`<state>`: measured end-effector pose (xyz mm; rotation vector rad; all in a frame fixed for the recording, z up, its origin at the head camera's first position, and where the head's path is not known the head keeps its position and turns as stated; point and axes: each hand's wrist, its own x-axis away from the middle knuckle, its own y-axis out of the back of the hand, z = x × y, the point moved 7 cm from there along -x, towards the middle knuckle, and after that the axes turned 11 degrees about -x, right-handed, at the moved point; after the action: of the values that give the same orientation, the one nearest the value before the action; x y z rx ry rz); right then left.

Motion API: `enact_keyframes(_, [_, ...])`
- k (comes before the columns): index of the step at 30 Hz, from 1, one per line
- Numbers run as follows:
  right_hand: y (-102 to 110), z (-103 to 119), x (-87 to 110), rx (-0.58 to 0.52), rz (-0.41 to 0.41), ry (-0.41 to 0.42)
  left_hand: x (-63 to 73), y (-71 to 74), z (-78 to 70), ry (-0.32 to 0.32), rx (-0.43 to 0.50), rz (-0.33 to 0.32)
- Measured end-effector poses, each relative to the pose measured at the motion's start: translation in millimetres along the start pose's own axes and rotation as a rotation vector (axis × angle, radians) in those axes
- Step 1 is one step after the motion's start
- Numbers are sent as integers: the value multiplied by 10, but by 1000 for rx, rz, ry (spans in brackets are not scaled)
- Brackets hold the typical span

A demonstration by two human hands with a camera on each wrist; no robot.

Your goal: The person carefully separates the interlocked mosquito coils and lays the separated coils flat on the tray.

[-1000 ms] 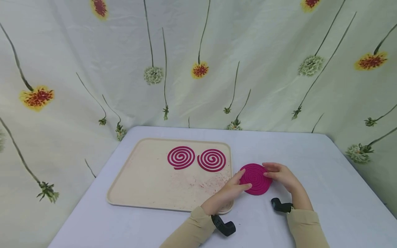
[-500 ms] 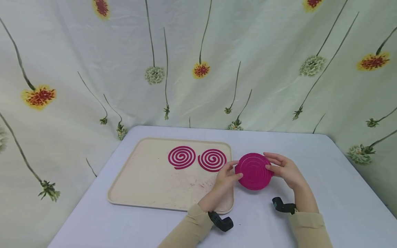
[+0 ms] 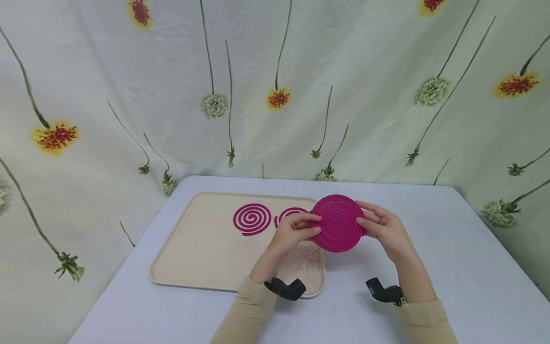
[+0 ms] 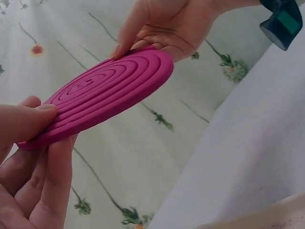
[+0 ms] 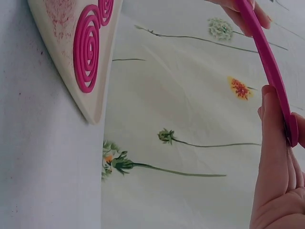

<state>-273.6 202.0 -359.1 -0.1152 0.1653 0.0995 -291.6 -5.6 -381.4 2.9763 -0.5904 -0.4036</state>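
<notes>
Both hands hold up a magenta disc of tightly nested mosquito coils (image 3: 337,223), tilted and raised above the white table. My left hand (image 3: 283,239) pinches its left edge, thumb on the near face and fingers behind, as the left wrist view also shows. At the opposite edge, my right hand (image 3: 388,236) pinches it between thumb and fingers. In the right wrist view the disc (image 5: 271,67) appears nearly edge-on, thin and slightly bowed. On the beige tray (image 3: 193,248), a single spiral coil (image 3: 252,219) lies flat. A second single coil (image 3: 292,210) beside it is partly hidden by my left hand.
Reddish crumbs (image 3: 307,260) are scattered over the tray's right part. The white table (image 3: 447,243) extends right of the tray. A flower-printed cloth (image 3: 378,119) hangs behind the table. Black wrist cameras (image 3: 287,289) sit on both wrists.
The coil disc has risen off the table and moved left, tilting its face toward the head camera. Both hands moved with it, and my left hand now overlaps the right-hand coil on the tray.
</notes>
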Motion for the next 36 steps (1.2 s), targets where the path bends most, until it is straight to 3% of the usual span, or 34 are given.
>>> enact_keyframes(9, [-252,101,84,76,100,18,94,245,-244,-27,-23,-27])
enact_keyframes(21, [-321,187,126,80,96,80,112,271,-323,-51,-36,-65])
enact_keyframes(36, [-336,210,142,53,153,121,127,286,-358,-76,-34,-45])
